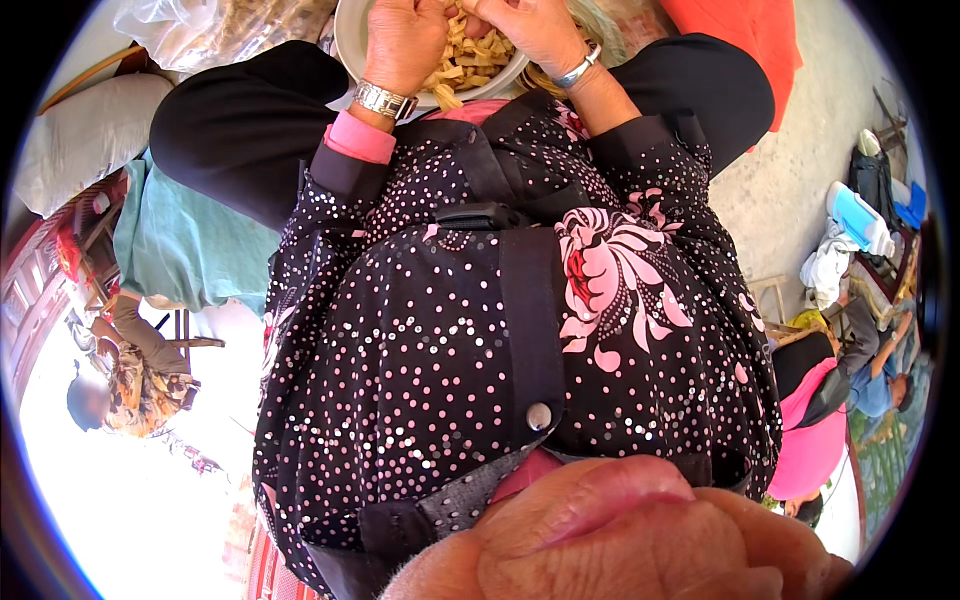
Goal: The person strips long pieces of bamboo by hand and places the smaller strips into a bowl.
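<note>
My left hand (405, 45), with a metal watch on its wrist, is over the left side of a white basin (346, 41). Over the basin's right side is my right hand (536, 34), with a silver bangle. The basin holds a heap of yellowish, folded flat strips (480, 64), and one strip hangs over its near rim. The fingertips of both hands come close together at the top edge of the picture. They are partly cut off, so what they grip cannot be told. More thin, coiled strips (541, 81) lie right of the basin.
My bent knees flank the basin. Clear plastic bags (225, 30) lie at upper left, a red cloth (742, 45) at upper right and a green cloth (187, 232) at left. Other people sit at both sides; a blue and white container (859, 217) stands at right.
</note>
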`<control>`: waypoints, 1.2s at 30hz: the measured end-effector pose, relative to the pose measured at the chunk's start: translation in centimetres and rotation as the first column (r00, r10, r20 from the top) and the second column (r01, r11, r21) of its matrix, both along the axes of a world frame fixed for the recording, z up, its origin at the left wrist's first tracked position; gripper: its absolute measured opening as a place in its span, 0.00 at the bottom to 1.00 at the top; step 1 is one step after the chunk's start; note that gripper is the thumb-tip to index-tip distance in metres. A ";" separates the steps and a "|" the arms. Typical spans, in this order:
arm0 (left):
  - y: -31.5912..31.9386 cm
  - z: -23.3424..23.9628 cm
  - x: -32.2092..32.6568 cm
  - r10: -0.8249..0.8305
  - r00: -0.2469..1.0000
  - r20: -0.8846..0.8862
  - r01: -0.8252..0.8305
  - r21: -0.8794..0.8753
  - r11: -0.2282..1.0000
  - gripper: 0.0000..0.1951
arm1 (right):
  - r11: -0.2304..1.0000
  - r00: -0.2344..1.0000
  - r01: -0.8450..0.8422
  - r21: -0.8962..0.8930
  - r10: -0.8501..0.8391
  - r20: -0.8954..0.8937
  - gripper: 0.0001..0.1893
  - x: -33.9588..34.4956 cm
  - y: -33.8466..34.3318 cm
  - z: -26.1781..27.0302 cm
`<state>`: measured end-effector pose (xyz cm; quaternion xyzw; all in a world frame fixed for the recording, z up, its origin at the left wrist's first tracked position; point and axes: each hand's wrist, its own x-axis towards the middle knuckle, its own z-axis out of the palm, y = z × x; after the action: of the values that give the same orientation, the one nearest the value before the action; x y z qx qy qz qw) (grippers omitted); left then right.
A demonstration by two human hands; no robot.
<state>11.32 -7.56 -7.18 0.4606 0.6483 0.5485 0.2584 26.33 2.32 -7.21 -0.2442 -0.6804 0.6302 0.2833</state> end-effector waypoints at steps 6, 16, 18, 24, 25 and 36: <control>-0.3 -0.7 -0.8 -0.191 0.854 0.483 0.176 0.076 0.981 0.09 | 0.829 0.977 -0.111 -0.548 -0.010 -0.213 0.13 -0.4 0.5 -0.7; -0.1 2.0 -0.3 -0.305 0.772 0.557 0.418 -0.084 0.905 0.09 | 0.783 0.990 0.020 -0.622 -0.104 -0.099 0.11 0.2 1.9 -2.8; -0.2 1.7 -0.4 -0.326 0.782 0.531 0.445 -0.110 0.889 0.10 | 0.815 0.986 0.123 -0.567 -0.166 -0.024 0.12 0.0 2.0 -2.8; -0.3 3.5 0.6 -0.280 0.775 0.566 0.433 -0.154 0.888 0.14 | 0.815 0.945 0.253 -0.522 -0.323 -0.046 0.14 0.5 3.1 -2.9; -0.5 3.9 0.5 -0.270 0.778 0.567 0.445 -0.195 0.874 0.15 | 0.801 0.937 0.254 -0.542 -0.342 -0.066 0.14 0.6 3.2 -2.3; -0.2 3.9 0.9 -0.372 0.910 0.185 0.386 -0.043 0.922 0.25 | 0.847 0.986 0.039 -0.530 -0.118 -0.116 0.22 1.3 1.0 2.7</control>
<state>12.27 -7.78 -3.32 0.5178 0.5428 0.4998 0.4331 27.63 3.29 -4.46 -0.2939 -0.4491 0.7962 0.2793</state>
